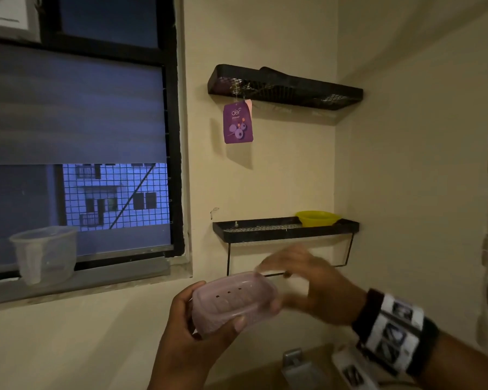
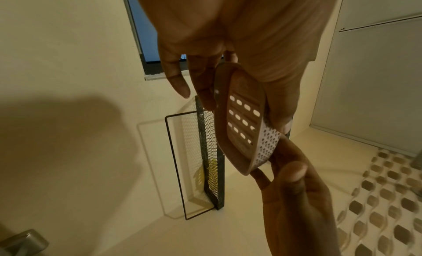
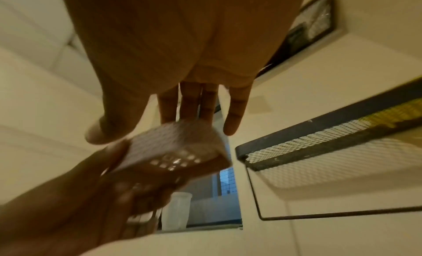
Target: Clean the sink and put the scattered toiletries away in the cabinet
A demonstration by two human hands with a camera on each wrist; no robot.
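Observation:
A pink translucent soap dish [image 1: 234, 302] with drain slots is held up in front of the wall, below the lower shelf. My left hand [image 1: 206, 311] grips it from beneath, thumb on the near rim and fingers round the far side. In the left wrist view the soap dish [image 2: 242, 119] stands on edge between the thumb and fingers of my left hand [image 2: 233, 106]. My right hand [image 1: 302, 277] is blurred, fingers straight and spread at the dish's right end. The right wrist view shows my right hand [image 3: 160, 123] stretched over the soap dish [image 3: 178, 148].
A black mesh shelf [image 1: 285, 235] with a rail under it carries a yellow bowl [image 1: 317, 218]. A second mesh shelf [image 1: 285, 88] hangs higher, with a purple air freshener [image 1: 238, 123] tied to it. A clear tub [image 1: 45, 254] stands on the window sill. A metal tap [image 1: 296, 361] is below.

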